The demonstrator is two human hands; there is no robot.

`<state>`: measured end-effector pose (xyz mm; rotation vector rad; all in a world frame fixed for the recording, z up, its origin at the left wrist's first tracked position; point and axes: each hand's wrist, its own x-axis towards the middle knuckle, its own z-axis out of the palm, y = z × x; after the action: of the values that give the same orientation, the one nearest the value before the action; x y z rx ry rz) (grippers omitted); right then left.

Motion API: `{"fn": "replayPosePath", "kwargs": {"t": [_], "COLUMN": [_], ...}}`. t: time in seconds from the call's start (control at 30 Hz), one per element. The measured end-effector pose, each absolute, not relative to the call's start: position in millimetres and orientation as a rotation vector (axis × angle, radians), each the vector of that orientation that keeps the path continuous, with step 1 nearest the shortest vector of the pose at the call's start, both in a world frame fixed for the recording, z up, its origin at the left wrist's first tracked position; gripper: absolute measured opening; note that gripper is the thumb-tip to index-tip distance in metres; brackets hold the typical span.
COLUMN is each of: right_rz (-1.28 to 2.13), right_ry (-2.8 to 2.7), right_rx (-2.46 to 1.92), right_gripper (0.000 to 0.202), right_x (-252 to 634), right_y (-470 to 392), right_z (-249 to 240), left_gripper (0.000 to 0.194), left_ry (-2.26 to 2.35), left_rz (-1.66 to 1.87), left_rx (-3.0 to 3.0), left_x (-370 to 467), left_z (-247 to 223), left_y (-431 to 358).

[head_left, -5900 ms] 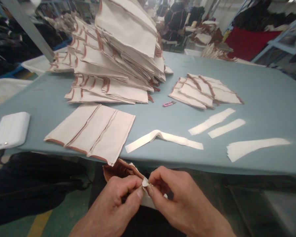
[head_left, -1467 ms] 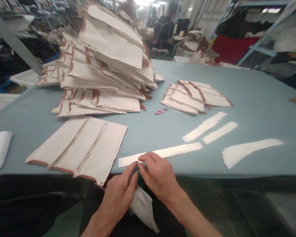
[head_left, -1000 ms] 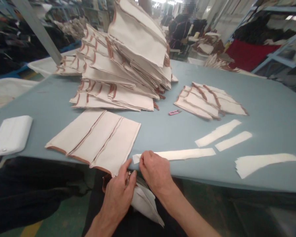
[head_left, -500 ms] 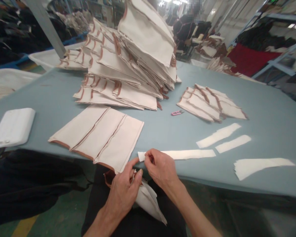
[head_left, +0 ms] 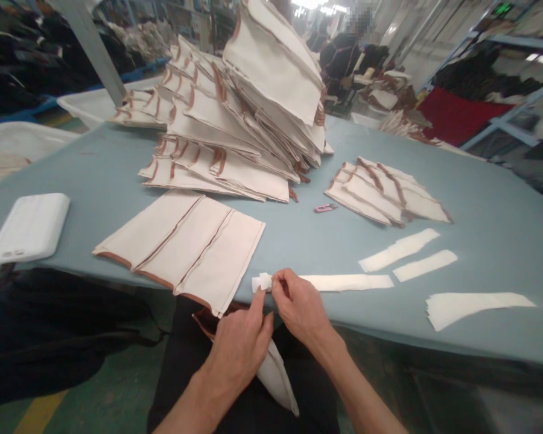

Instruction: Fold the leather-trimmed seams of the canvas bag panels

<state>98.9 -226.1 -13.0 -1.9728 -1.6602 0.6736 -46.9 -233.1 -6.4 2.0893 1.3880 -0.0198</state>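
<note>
The right hand (head_left: 301,304) is pinching the long cream strip (head_left: 348,282) between thumb and forefinger, its other fingers curling inward and covering part of it. The left hand (head_left: 244,337) is pointing its forefinger onto the strip's near-left end, where a small white tab (head_left: 265,279) is standing up just beside both sets of fingertips; its thumb is lying apart from that finger. Below those fingers a cream-and-brown piece (head_left: 278,377) is hanging over the lap, partly hidden by the left hand, so whether that hand is gripping it I cannot tell. The strip is lying along the front of the blue-green table (head_left: 294,235), running off to the right of the fingers.

Left of the fingertips a flat cream panel (head_left: 181,247) is reaching over the table edge, its corner coming close to the left hand and crowding that side. Farther left a white box (head_left: 31,226) is sitting near the edge. Beyond the fingers a tall stack (head_left: 253,114) is leaning and blocking much of the far view, while pink snips (head_left: 324,208) are lying ahead and a little right, just short of a small pile (head_left: 387,191). Right of the fingers a ragged short strip (head_left: 400,248), a plain short strip (head_left: 425,265) and, farthest out, a fanned bundle (head_left: 475,306) are resting well clear of both hands
</note>
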Motion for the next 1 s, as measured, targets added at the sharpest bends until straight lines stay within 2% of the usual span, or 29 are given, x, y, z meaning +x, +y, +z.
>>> {"fn": "replayPosePath", "kwargs": {"t": [0.53, 0.77, 0.9, 1.0], "right_rz": [0.746, 0.76, 0.773, 0.78], "right_ry": [-0.924, -0.643, -0.433, -0.286], "right_rx": [-1.805, -1.562, -1.351, -1.25], "right_gripper": [0.027, 0.023, 0.033, 0.028], "right_x": [180, 199, 232, 256], "right_y": [-259, -262, -258, -252], "right_z": [-7, -13, -11, -14], "left_gripper": [0.062, 0.062, 0.063, 0.063], "left_ry": [1.406, 1.343, 1.364, 1.367], "left_rz": [-0.234, -0.305, -0.353, -0.38], "left_rx": [2.295, 2.36, 2.37, 2.382], "left_x": [-19, 9, 9, 9], "left_z": [6, -1, -4, -5], "left_y": [-236, -234, -231, -231]}}
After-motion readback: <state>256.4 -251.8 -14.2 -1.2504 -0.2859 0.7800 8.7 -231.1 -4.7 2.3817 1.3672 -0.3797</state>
